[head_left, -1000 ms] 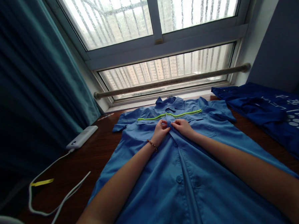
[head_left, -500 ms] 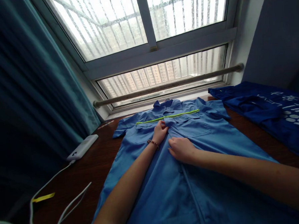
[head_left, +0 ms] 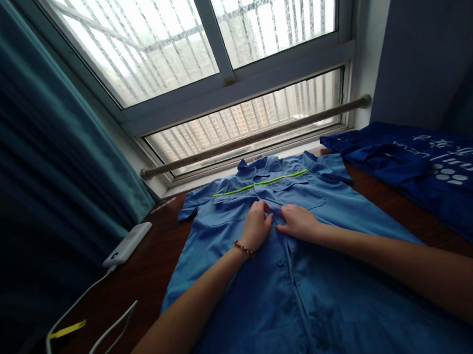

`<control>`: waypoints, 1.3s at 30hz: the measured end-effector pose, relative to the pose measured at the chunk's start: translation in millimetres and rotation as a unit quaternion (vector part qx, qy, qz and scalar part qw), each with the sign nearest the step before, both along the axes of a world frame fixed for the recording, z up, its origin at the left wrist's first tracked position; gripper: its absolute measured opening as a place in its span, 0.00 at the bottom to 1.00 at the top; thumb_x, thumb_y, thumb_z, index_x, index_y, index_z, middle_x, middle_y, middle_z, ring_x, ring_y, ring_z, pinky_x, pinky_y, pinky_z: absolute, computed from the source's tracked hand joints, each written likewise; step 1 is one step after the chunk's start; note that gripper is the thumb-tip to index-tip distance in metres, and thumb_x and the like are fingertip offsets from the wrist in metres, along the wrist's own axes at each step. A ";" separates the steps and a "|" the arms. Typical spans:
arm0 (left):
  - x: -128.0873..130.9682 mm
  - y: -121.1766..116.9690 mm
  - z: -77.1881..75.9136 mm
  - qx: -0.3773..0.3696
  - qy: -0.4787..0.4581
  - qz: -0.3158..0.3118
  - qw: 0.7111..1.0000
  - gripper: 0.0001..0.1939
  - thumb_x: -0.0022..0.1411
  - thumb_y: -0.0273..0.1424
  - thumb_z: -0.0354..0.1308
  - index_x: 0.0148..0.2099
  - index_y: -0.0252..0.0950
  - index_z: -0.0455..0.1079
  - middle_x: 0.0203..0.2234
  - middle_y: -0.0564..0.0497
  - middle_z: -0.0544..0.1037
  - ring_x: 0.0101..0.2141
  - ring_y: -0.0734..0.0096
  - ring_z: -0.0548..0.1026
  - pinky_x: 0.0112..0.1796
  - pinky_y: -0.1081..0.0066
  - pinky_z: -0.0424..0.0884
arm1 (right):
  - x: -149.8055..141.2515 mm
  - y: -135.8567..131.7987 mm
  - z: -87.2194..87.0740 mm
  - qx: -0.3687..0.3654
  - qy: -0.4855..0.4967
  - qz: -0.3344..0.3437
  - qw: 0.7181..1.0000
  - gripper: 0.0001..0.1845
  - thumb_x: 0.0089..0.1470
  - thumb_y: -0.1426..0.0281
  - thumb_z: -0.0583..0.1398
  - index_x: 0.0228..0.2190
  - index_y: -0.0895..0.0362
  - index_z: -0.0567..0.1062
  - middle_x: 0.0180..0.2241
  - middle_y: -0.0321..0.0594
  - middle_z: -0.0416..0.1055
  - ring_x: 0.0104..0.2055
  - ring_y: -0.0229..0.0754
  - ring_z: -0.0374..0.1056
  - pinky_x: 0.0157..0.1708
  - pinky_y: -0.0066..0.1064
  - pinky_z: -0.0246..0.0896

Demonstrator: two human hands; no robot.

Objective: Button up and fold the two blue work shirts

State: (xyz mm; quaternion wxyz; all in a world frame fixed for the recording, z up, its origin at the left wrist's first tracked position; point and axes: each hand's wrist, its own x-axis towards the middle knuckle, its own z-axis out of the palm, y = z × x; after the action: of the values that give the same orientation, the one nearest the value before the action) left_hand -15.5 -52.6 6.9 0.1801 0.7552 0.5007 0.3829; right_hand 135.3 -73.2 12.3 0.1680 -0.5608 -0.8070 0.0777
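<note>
A light blue short-sleeved work shirt (head_left: 242,282) with a yellow-green stripe across the chest lies face up on a dark wooden table (head_left: 146,266), collar toward the window. My left hand (head_left: 257,226), with a bead bracelet at the wrist, pinches the shirt's front placket just below the stripe. My right hand (head_left: 298,222) pinches the same placket from the other side, its fingertips nearly touching the left hand's. Both hands have their fingers closed on the cloth. Buttons show along the placket below the hands.
A dark blue garment with white print (head_left: 430,175) lies at the right. A white power bank (head_left: 127,244) with a white cable (head_left: 90,332) sits at the left by a teal curtain (head_left: 41,171). A window with a rail (head_left: 254,136) runs behind the table.
My right hand went down the placket, then came back up beside the left hand. The left hand slid a little lower on the shirt. The view shifted to the right.
</note>
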 end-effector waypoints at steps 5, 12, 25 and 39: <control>-1.5 -15.2 -13.5 -0.007 0.086 -0.001 0.996 0.02 0.50 0.26 0.54 0.30 0.36 0.65 0.24 0.52 0.67 0.26 0.70 0.65 0.29 0.71 0.60 | -5.4 -5.7 -2.2 0.012 -0.020 -0.016 1.000 0.14 0.47 0.64 0.55 0.32 0.62 0.69 0.33 0.50 0.69 0.32 0.47 0.67 0.27 0.31 0.54; -2.9 -9.6 -12.6 -0.039 0.123 0.045 0.991 0.04 0.49 0.28 0.56 0.28 0.34 0.62 0.22 0.53 0.68 0.25 0.71 0.66 0.27 0.72 0.60 | 2.7 7.9 -2.0 -0.084 0.066 0.009 0.994 0.11 0.40 0.62 0.58 0.22 0.57 0.69 0.23 0.37 0.68 0.27 0.40 0.63 0.22 0.27 0.48; -16.3 -5.9 4.0 -0.426 -0.287 -0.159 0.843 0.15 0.47 0.33 0.62 0.32 0.33 0.59 0.22 0.50 0.75 0.24 0.74 0.74 0.27 0.76 0.71 | -1.8 17.5 -10.2 -0.270 0.536 0.084 0.795 0.10 0.42 0.66 0.58 0.20 0.61 0.73 0.15 0.31 0.63 0.15 0.29 0.53 0.16 0.23 0.47; -7.9 -12.3 -7.9 -0.358 -0.406 -0.098 0.835 0.15 0.46 0.34 0.61 0.29 0.33 0.58 0.18 0.53 0.73 0.21 0.72 0.74 0.25 0.75 0.73 | -0.3 22.2 -22.5 -0.089 0.411 0.097 0.902 0.10 0.42 0.67 0.60 0.27 0.61 0.75 0.25 0.38 0.72 0.27 0.38 0.67 0.27 0.26 0.60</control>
State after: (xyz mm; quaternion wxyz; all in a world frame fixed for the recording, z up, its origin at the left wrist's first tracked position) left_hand -23.4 -64.9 -0.9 0.6611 0.4603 0.4081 0.4294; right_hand 135.1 -51.0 -10.2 0.4254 -0.4105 -0.7065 0.3890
